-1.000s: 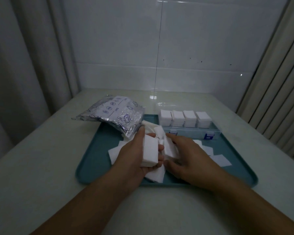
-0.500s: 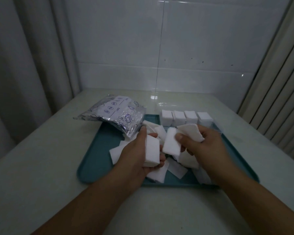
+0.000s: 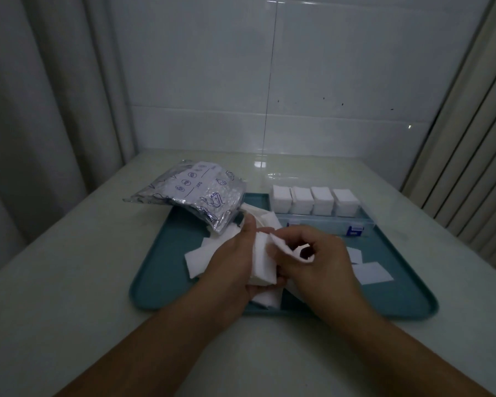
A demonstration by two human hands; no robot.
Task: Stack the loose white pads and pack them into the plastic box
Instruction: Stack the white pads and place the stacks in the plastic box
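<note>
My right hand (image 3: 312, 259) has just carried its pinched pad (image 3: 291, 250) against the stack (image 3: 262, 262) my left hand (image 3: 235, 259) grips, three o'clock side; the stack grows.

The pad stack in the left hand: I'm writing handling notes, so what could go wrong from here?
1. The left hand grips the pad stack from the side only; adding the bent pad that the right hand pinches could skew it.
2. Loose pads on the tray may be missed.
</note>
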